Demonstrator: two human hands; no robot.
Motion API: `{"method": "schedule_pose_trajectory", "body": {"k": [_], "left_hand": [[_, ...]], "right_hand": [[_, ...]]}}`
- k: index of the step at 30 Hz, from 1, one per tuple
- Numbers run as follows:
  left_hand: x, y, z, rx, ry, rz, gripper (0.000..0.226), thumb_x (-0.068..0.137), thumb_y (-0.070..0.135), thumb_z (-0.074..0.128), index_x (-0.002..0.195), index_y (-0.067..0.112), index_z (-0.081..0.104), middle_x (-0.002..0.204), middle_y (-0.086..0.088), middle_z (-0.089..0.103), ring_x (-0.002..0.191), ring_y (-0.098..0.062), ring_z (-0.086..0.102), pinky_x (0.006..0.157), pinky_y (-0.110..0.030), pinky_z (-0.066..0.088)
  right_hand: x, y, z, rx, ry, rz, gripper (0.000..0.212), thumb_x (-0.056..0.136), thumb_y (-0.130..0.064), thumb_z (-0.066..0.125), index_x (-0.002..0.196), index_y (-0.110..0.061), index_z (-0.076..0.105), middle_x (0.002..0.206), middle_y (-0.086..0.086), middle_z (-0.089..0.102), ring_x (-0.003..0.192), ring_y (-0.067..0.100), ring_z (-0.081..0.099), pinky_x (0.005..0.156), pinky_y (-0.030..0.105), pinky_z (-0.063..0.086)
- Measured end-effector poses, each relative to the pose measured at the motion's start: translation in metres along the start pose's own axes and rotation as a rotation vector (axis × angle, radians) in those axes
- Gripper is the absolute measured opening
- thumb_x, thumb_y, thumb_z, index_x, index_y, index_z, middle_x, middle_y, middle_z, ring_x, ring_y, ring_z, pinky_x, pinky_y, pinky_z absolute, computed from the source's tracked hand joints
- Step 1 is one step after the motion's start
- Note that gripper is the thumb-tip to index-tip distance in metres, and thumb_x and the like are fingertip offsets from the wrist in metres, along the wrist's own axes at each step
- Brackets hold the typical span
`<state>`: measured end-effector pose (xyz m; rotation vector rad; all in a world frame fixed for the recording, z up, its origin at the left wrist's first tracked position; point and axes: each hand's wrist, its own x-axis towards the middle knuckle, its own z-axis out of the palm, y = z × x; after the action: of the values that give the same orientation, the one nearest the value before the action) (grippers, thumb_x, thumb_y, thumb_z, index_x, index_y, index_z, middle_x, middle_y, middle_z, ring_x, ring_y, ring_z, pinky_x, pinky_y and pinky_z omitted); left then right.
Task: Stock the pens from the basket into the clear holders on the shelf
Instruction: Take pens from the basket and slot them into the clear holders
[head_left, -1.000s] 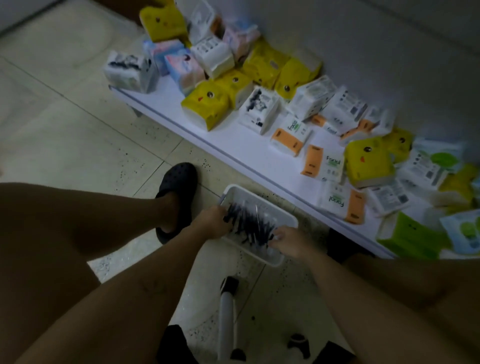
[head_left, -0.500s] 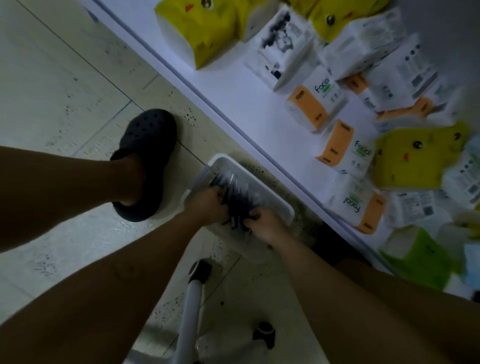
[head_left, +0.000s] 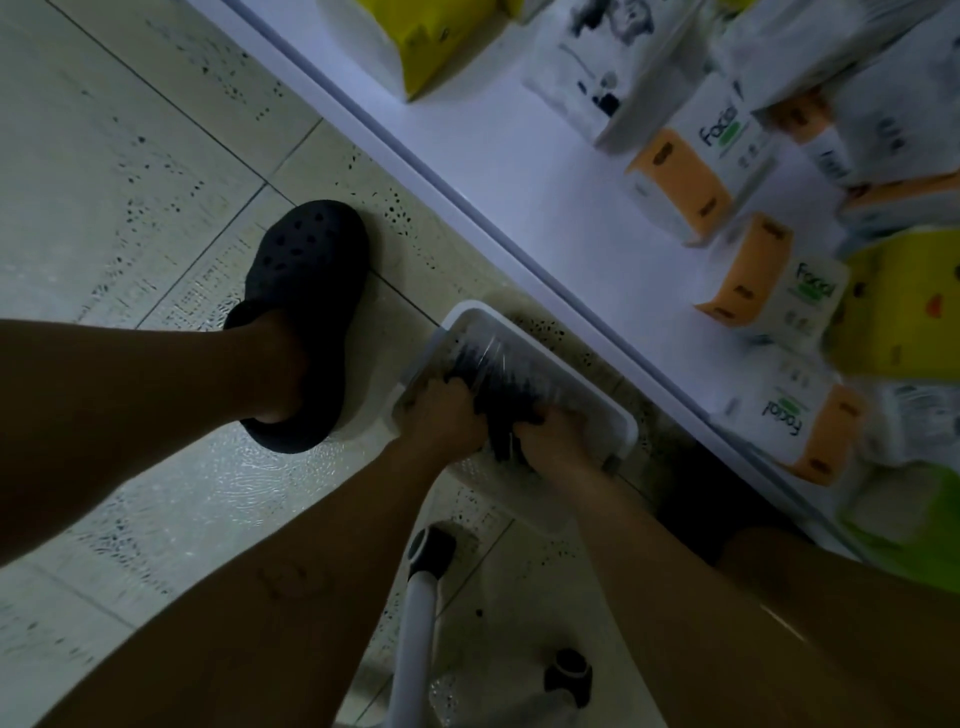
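A white plastic basket (head_left: 621, 415) sits on the tiled floor beside a low white shelf (head_left: 545, 218). It holds a heap of dark pens (head_left: 514, 374), blurred by motion. Both my hands reach into it from the near side. My left hand (head_left: 449, 415) has its fingers curled around a bunch of pens. My right hand (head_left: 553, 434) grips the same bunch from the right, so the pens are squeezed between the two hands. No clear holders are in view.
Tissue packs, white with orange ends (head_left: 680, 182) and yellow ones (head_left: 898, 306), crowd the shelf. My foot in a black clog (head_left: 306, 291) stands left of the basket. A white stool leg (head_left: 415, 639) with a black caster (head_left: 569, 675) lies below my arms.
The camera has dropped closer to the basket. My hands went from the basket's ends to its middle and closed together around a bunch of pens.
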<state>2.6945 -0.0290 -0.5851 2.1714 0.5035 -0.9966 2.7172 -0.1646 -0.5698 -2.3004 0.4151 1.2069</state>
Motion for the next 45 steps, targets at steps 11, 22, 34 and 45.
{"method": "schedule_pose_trajectory", "body": {"k": [11,22,34,45], "left_hand": [[-0.02,0.01,-0.005,-0.131,0.179,-0.033,0.006,0.084,0.012,0.065,0.085,0.009,0.07,0.079,-0.005,0.07,0.067,-0.012,0.056,0.05,-0.014,0.034],[-0.032,0.027,-0.016,-0.617,-0.259,0.024,0.109,0.069,-0.01,0.073,0.149,0.034,0.013,0.136,-0.017,0.044,0.107,-0.039,0.058,0.068,-0.047,0.06],[-0.079,0.056,-0.04,-0.422,-0.009,0.195,0.043,0.096,0.018,0.053,0.137,0.024,0.042,0.112,-0.018,0.063,0.092,-0.028,0.063,0.078,-0.042,0.057],[-0.171,0.123,-0.097,-0.346,0.148,0.462,0.038,0.085,0.011,0.067,0.117,0.029,0.056,0.087,-0.009,0.07,0.072,-0.021,0.066,0.066,-0.033,0.059]], "right_hand": [[0.005,0.001,-0.004,-0.191,-0.142,0.019,0.024,0.099,-0.021,0.041,0.102,-0.007,0.06,0.094,0.013,0.059,0.085,0.025,0.053,0.076,0.031,0.042],[-0.015,0.009,-0.014,-0.122,0.044,-0.001,0.034,0.098,-0.015,0.047,0.065,-0.015,0.052,0.062,-0.002,0.048,0.058,0.013,0.045,0.05,0.024,0.032],[-0.079,0.001,-0.044,0.013,0.334,-0.209,0.011,0.089,-0.013,0.063,0.086,-0.015,0.073,0.089,-0.002,0.067,0.083,0.014,0.06,0.069,0.023,0.045],[-0.181,-0.011,-0.112,0.228,0.538,-0.489,0.063,0.085,-0.008,0.068,0.135,-0.037,0.043,0.077,-0.003,0.059,0.069,0.017,0.06,0.057,0.027,0.046]]}}
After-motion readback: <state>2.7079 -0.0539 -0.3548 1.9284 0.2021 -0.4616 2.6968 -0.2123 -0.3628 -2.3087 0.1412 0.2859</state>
